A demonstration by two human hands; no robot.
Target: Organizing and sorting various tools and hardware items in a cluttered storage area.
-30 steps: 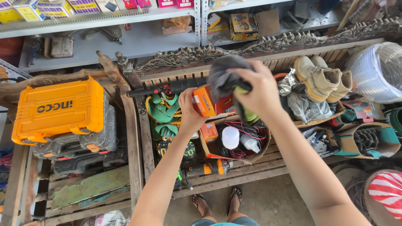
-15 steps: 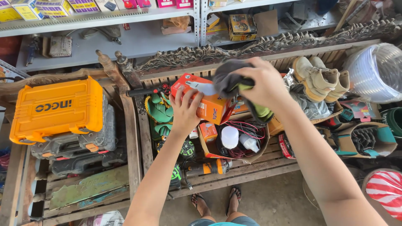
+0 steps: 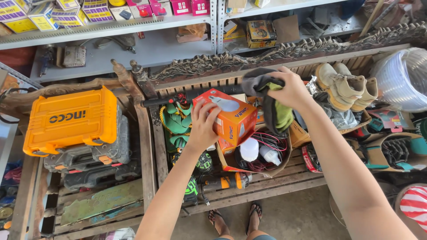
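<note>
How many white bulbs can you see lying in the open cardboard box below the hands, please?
2: one white bulb lies just below the orange box held by the left hand; the other bulb lies right beside it. More may be hidden under the orange box.

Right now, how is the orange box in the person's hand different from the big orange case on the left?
The orange box is small cardboard with a bulb picture, held tilted in the air by the left hand. The orange tool case is much bigger, hard plastic with a handle and latches, and rests flat on a dark case. The right hand holds a cloth beside the box; nothing touches the tool case. Both are orange.
</note>
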